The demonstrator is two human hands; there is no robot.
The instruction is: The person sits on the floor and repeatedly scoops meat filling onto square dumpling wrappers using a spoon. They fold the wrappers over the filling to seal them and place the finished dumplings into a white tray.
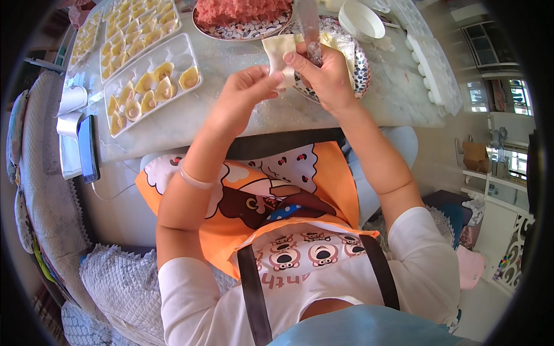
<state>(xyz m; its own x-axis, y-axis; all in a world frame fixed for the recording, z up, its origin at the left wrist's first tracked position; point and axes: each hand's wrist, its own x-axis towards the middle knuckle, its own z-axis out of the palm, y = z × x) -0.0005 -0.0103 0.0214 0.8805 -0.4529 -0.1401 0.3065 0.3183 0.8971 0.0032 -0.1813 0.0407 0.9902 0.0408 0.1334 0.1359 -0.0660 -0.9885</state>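
Observation:
Over the near part of the table, a pale square dough wrapper (pixel 279 53) is held up between my two hands. My left hand (pixel 245 95) pinches its lower left side between thumb and fingers. The thumb of my right hand (pixel 330 78) presses on the wrapper's right side. That same hand also grips a flat-bladed tool (pixel 311 34), smeared with filling and pointing away from me; its exact kind is unclear. Behind the right hand lies a patterned plate (pixel 362 72) with more wrappers, partly hidden. Beyond the wrapper is a plate (pixel 242 36) heaped with pink minced meat (pixel 242 10).
On the left, white compartment trays (pixel 193 52) hold several folded yellow dumplings (pixel 164 89). A white bowl (pixel 362 22) stands behind the patterned plate. White plastic trays (pixel 433 75) line the table's right side. A phone (pixel 88 149) with a cable leans at the left edge.

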